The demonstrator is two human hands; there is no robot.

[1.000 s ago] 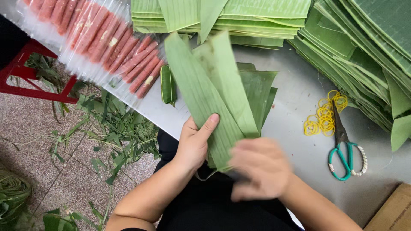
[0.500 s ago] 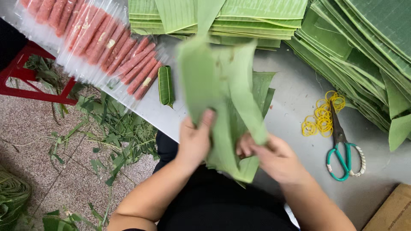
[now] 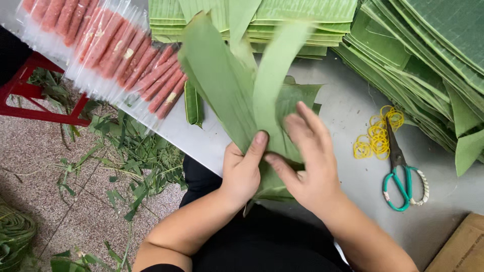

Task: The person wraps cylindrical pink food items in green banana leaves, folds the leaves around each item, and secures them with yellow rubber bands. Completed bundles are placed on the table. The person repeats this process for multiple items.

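The left hand (image 3: 243, 174) grips the lower part of a bundle of long green leaves (image 3: 227, 85), with the thumb pressed on the front of the leaves and the other fingers hidden behind them. The right hand (image 3: 307, 166) is just beside it, with its fingers spread flat on the leaves and the thumb touching the lower edge; it is half open and presses more than it clasps. The leaves stand nearly upright above the edge of the grey table (image 3: 348, 116) and fan out at the top. To the right on the table lie scissors with green handles (image 3: 401, 171), and yellow rubber bands (image 3: 377, 136) are touching the blades. On the left are red sausages in clear packets (image 3: 108, 48), and a small folded green leaf piece (image 3: 193, 103) lies beside them. Farther away, flat stacks of cut green leaves (image 3: 428, 55) cover the back and the right side of the table. Leaf scraps (image 3: 131, 156) lie on the floor.
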